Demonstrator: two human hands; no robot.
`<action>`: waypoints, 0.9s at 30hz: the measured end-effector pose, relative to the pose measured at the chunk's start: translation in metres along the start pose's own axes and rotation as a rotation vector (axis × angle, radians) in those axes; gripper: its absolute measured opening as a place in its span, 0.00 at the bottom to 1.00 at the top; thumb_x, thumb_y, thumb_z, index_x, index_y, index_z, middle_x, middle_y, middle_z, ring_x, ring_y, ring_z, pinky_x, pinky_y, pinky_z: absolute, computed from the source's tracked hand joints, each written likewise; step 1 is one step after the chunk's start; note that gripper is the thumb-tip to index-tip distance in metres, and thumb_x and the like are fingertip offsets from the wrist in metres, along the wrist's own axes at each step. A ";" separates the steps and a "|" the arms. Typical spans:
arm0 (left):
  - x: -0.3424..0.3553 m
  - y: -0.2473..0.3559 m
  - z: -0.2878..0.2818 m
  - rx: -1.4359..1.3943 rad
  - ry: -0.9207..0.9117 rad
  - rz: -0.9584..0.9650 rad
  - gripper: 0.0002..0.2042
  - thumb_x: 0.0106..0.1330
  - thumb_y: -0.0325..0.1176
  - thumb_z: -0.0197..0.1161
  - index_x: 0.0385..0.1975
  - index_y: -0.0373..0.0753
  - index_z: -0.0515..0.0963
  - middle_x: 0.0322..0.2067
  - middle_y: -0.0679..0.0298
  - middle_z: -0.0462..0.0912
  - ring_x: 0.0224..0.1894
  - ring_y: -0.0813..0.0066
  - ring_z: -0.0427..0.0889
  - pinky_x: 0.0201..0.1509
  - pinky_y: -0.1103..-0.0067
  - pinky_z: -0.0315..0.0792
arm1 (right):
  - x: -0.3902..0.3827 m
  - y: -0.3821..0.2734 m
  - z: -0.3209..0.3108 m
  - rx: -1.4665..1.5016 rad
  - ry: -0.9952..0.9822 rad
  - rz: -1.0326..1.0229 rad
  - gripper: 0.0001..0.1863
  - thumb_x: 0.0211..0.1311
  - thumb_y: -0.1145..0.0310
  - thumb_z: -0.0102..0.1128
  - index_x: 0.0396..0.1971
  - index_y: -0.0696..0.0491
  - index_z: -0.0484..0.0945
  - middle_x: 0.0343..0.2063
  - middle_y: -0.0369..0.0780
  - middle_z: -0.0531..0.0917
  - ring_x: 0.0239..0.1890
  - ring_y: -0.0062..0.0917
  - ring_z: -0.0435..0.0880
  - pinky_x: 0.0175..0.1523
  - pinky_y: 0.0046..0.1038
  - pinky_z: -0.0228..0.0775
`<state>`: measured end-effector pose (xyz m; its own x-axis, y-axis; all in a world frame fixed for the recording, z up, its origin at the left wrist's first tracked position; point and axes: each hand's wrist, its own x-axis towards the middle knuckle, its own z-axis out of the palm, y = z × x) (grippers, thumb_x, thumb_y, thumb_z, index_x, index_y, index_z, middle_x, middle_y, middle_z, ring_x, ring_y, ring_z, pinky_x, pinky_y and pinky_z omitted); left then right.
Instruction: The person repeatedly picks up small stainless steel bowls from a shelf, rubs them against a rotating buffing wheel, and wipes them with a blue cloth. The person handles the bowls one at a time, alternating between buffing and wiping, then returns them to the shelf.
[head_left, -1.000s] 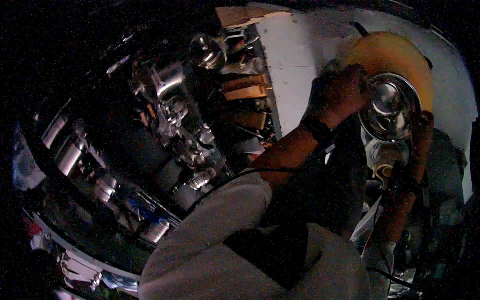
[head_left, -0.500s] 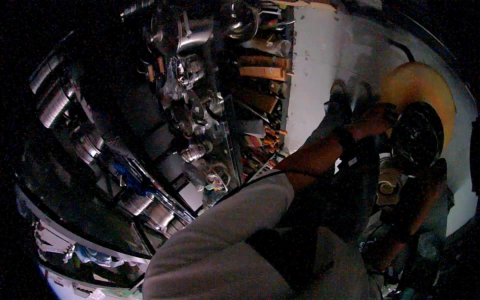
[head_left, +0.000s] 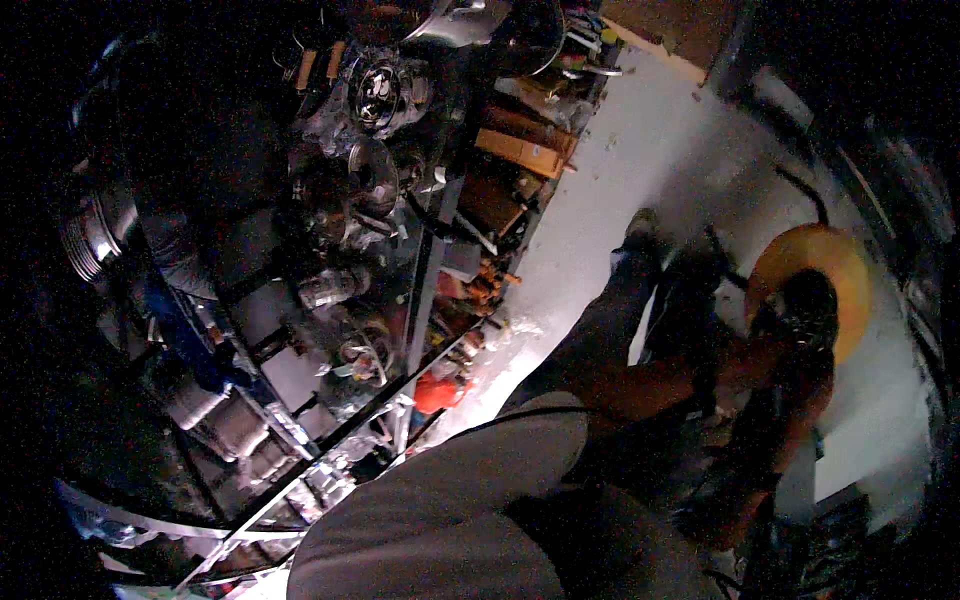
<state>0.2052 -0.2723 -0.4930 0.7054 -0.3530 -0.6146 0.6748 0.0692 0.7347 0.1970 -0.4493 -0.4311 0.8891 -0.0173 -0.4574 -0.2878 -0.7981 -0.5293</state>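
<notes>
dark round dish point(head_left: 811, 300) is overlapping a yellow disc point(head_left: 852, 275) at far right; left hand point(head_left: 767, 348) and right hand point(head_left: 814, 376) are holding its near edge, finger spread too dark to tell.

A plain grey sleeve point(head_left: 430, 490) fills the lower middle of the frame — a thin dark cable point(head_left: 535, 411) crosses its upper end — above it, dark trousers point(head_left: 588, 345).
</notes>
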 end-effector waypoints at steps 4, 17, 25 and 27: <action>-0.007 0.010 -0.012 -0.076 -0.030 0.004 0.20 0.58 0.37 0.59 0.49 0.36 0.70 0.44 0.57 0.76 0.44 0.64 0.75 0.48 0.70 0.70 | 0.020 -0.048 0.003 -0.015 -0.048 -0.085 0.11 0.52 0.65 0.57 0.31 0.56 0.75 0.27 0.47 0.80 0.30 0.38 0.80 0.34 0.35 0.71; -0.083 0.014 -0.122 -0.278 0.214 0.118 0.18 0.61 0.39 0.58 0.48 0.36 0.70 0.43 0.61 0.76 0.44 0.71 0.74 0.48 0.74 0.70 | 0.102 -0.202 0.069 -0.016 -0.101 -0.669 0.13 0.54 0.68 0.59 0.39 0.57 0.73 0.26 0.43 0.77 0.25 0.30 0.77 0.33 0.29 0.70; -0.150 -0.031 -0.171 -0.394 0.371 0.163 0.18 0.63 0.40 0.56 0.48 0.36 0.70 0.42 0.63 0.76 0.43 0.75 0.74 0.48 0.77 0.69 | 0.169 -0.354 0.163 0.682 -0.553 -0.416 0.22 0.58 0.64 0.58 0.52 0.52 0.69 0.31 0.37 0.78 0.26 0.17 0.75 0.33 0.20 0.69; -0.145 -0.089 -0.178 -0.530 0.301 0.064 0.18 0.63 0.41 0.57 0.46 0.35 0.71 0.41 0.64 0.77 0.43 0.76 0.74 0.49 0.80 0.68 | 0.178 -0.388 0.180 0.893 -0.568 -0.279 0.21 0.58 0.62 0.59 0.51 0.51 0.70 0.30 0.38 0.78 0.26 0.18 0.75 0.33 0.21 0.69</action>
<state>0.0808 -0.0613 -0.5203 0.7261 -0.0593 -0.6850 0.5908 0.5635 0.5774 0.4030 -0.0341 -0.4354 0.7350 0.5601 -0.3822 -0.4598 -0.0026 -0.8880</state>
